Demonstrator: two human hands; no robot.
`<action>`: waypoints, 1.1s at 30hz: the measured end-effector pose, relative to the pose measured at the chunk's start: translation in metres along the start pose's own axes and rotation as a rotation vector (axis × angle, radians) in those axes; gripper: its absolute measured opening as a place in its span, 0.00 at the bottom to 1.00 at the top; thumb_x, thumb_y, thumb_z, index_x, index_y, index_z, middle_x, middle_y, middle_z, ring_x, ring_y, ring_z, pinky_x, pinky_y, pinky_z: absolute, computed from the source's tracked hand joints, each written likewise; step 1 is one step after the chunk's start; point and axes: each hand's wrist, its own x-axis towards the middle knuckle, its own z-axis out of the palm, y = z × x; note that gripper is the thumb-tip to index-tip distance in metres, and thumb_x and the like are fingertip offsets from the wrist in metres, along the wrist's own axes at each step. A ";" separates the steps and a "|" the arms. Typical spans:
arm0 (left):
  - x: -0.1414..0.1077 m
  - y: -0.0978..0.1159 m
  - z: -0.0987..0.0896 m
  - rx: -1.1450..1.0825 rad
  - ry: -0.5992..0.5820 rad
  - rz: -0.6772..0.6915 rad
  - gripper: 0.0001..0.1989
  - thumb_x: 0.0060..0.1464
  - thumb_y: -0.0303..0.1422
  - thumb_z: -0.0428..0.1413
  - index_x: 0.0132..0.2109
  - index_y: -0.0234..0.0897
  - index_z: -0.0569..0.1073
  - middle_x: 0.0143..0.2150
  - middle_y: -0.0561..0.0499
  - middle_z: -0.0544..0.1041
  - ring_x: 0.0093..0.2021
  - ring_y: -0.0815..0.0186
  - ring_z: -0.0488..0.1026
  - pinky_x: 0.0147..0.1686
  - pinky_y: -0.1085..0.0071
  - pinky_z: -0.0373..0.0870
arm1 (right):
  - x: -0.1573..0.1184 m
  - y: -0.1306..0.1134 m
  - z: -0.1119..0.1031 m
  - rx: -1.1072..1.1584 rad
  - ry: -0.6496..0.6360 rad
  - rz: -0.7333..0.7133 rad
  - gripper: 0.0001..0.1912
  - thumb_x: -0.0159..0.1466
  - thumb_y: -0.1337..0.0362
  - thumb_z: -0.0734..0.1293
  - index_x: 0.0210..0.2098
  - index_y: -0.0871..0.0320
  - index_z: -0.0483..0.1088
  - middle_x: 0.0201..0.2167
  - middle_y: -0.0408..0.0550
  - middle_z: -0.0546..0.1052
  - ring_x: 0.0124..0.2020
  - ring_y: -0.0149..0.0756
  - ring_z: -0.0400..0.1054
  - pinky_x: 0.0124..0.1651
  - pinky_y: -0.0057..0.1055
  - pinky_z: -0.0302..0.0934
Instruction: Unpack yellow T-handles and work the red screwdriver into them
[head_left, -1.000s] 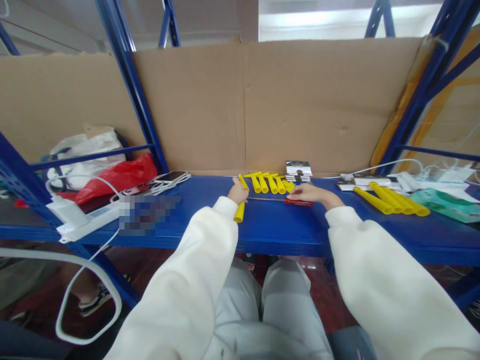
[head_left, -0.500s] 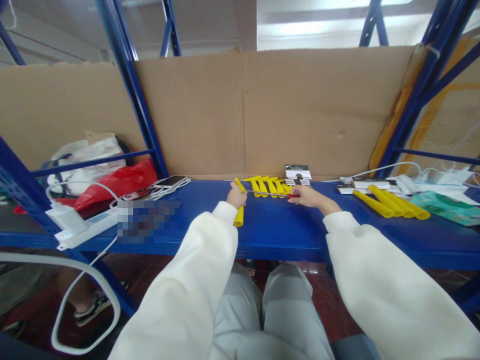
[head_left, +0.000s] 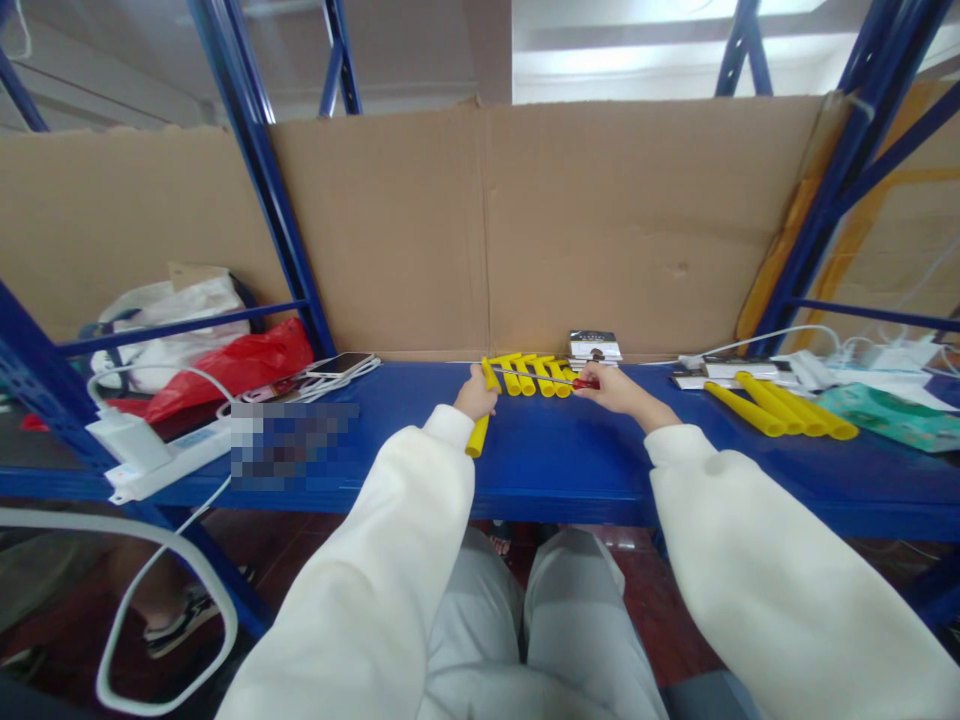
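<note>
In the head view, my left hand (head_left: 474, 393) is closed around a yellow tube (head_left: 478, 437), which shows above and below my fingers. My right hand (head_left: 606, 387) grips the red handle of a screwdriver (head_left: 541, 376). Its thin metal shaft points left, and its tip meets the upper part of the held tube; whether it goes inside cannot be made out. Behind the shaft, several yellow tubes (head_left: 525, 384) lie in a slanted row on the blue shelf (head_left: 555, 470). A small stack of black-and-white cards (head_left: 594, 345) sits just beyond my right hand.
More yellow tubes (head_left: 780, 405) lie at the right beside a green packet (head_left: 892, 415) and white cables. On the left are a phone (head_left: 341, 365), a power strip (head_left: 176, 455) and a red bag (head_left: 232, 370). A cardboard panel (head_left: 585, 220) closes off the back.
The top of the held tube has tilted to the right, with its lower end slightly left. My right hand and the screwdriver have barely shifted.
</note>
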 end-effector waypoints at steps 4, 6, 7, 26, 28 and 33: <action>-0.001 0.001 0.000 -0.004 0.002 0.001 0.16 0.62 0.25 0.53 0.54 0.37 0.60 0.38 0.44 0.81 0.26 0.64 0.79 0.37 0.68 0.76 | 0.001 0.001 0.001 0.002 0.004 -0.008 0.06 0.59 0.63 0.70 0.34 0.55 0.69 0.31 0.47 0.79 0.33 0.38 0.71 0.39 0.31 0.64; -0.001 0.001 0.000 -0.010 0.005 0.001 0.16 0.62 0.25 0.53 0.54 0.37 0.60 0.38 0.45 0.81 0.26 0.64 0.79 0.38 0.68 0.77 | 0.001 0.001 0.001 0.006 0.001 -0.008 0.06 0.59 0.63 0.70 0.33 0.55 0.69 0.30 0.46 0.79 0.33 0.38 0.71 0.38 0.31 0.64; -0.001 0.001 0.000 -0.011 0.005 0.001 0.16 0.62 0.25 0.53 0.54 0.37 0.60 0.38 0.45 0.81 0.26 0.64 0.79 0.38 0.67 0.76 | 0.001 0.001 0.001 0.007 -0.001 -0.003 0.06 0.59 0.63 0.70 0.33 0.55 0.68 0.30 0.46 0.79 0.33 0.37 0.71 0.38 0.31 0.64; -0.003 0.003 -0.002 0.047 -0.002 0.001 0.15 0.62 0.25 0.53 0.54 0.36 0.60 0.39 0.41 0.83 0.30 0.61 0.81 0.38 0.67 0.76 | 0.000 -0.006 0.000 -0.026 -0.009 0.033 0.07 0.59 0.65 0.71 0.32 0.55 0.67 0.32 0.47 0.79 0.33 0.37 0.71 0.39 0.30 0.62; -0.003 0.003 -0.002 0.067 -0.015 0.003 0.15 0.63 0.25 0.52 0.55 0.35 0.59 0.40 0.39 0.83 0.31 0.61 0.81 0.38 0.68 0.76 | 0.000 -0.005 0.000 -0.039 -0.005 0.032 0.07 0.59 0.65 0.71 0.33 0.55 0.67 0.32 0.47 0.79 0.32 0.37 0.71 0.38 0.30 0.62; -0.003 0.003 -0.002 0.094 -0.020 0.012 0.15 0.63 0.25 0.51 0.56 0.35 0.58 0.42 0.39 0.83 0.33 0.61 0.82 0.40 0.68 0.76 | -0.001 -0.008 -0.003 -0.127 0.000 0.030 0.06 0.59 0.63 0.70 0.34 0.55 0.69 0.33 0.48 0.80 0.32 0.39 0.71 0.37 0.31 0.59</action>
